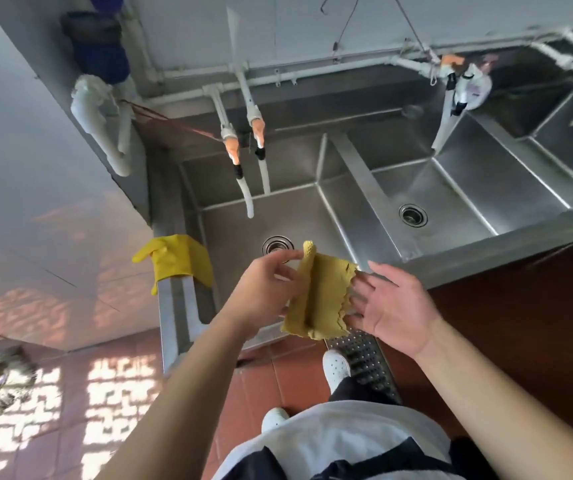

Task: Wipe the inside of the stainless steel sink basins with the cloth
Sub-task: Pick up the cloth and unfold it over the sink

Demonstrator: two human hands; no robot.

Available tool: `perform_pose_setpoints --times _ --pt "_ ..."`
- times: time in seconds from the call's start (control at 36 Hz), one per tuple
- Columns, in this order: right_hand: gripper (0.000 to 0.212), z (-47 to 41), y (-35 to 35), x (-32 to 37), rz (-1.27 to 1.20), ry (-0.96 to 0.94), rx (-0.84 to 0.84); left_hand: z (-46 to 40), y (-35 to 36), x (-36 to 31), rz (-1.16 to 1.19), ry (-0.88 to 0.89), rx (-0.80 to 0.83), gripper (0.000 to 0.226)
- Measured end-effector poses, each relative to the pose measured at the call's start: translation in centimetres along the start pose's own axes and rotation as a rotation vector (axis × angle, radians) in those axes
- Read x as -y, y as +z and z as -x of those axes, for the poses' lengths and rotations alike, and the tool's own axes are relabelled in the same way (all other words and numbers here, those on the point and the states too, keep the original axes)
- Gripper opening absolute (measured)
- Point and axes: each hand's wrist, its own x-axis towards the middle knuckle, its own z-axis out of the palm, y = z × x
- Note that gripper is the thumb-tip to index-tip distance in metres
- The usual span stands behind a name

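Stainless steel sink basins [312,216] are seen from above, set over red floor tiles [295,368]. At the near edge of the left basin, a yellow cloth [319,292] is pinched by the left hand [264,289]. Beside it, the right hand [396,299] is spread, its fingertips at the cloth's edge. A yellow rubber glove [174,258] is draped over the sink's left rim.

I saw red floor tiles [288,372] dappled with patterned sunlight [112,393], a perforated metal drain grate [368,362], and white pipes [188,72] along the pale wall [278,26].
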Motion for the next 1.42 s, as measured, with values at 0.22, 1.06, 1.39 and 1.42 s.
perform_pose_setpoints --times 0.22,1.06,1.39,1.42 --pt "0.015 -2.6 2.5 2.5 0.142 -0.110 0.004 -0.9 5.3 -2.9 -0.645 0.284 -0.252 0.047" --pt "0.029 -10.9 -10.0 16.5 0.653 -0.023 0.006 -12.5 8.7 -2.0 -0.108 -0.187 -0.144 0.039" --pt "0.023 -14.9 -6.6 20.8 1.165 -0.249 0.308 -14.0 12.0 0.0 0.269 -0.282 -0.138 0.031" --pt "0.023 -15.1 -6.4 21.2 1.204 -0.257 0.331 -14.2 12.2 0.0 0.277 -0.252 -0.121 0.035"
